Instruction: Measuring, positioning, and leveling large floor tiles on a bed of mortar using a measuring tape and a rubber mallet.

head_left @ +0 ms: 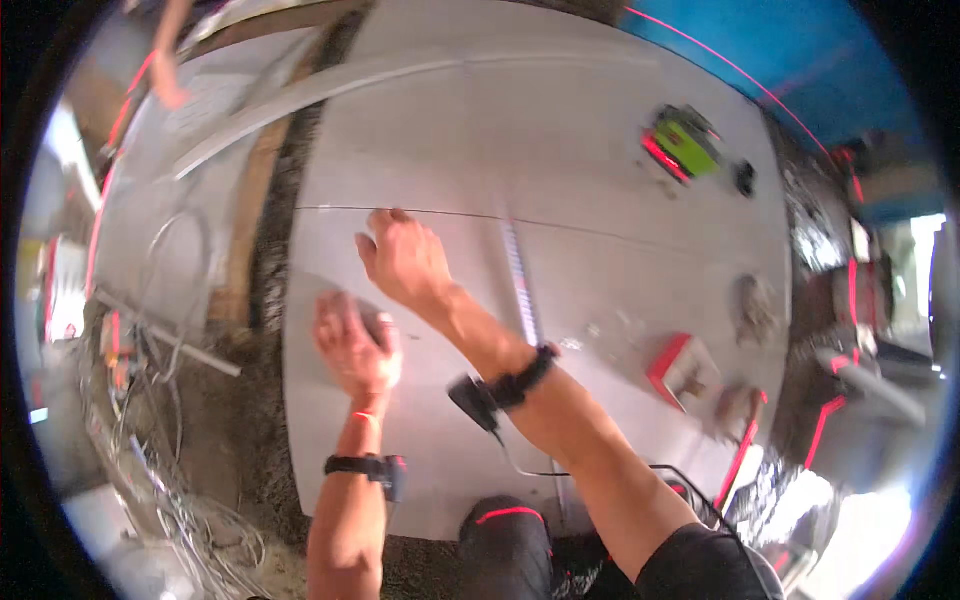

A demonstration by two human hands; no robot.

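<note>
Large grey tiles (400, 130) lie side by side on the floor, and a thin dark seam runs across between them. My right hand (405, 258) is over the tile just below this seam, its fingertips close to the line and the thumb apart. It shows nothing in its grip. Lower and to the left, my left hand (357, 345) is over the same tile near its left edge, fingers spread and slightly blurred. Whether either palm touches the surface is hard to tell. Both wrists wear black straps, and a small dark box (473, 403) with a cable sits at the right one.
A green laser level (685, 142) stands at the far right; red lines cross the surroundings. Near the right edge lie a red-and-white box (688, 372) and a pale lump (755, 310). A long pale bar (400, 75) crosses the back. Another person's hand (170, 85) shows top left.
</note>
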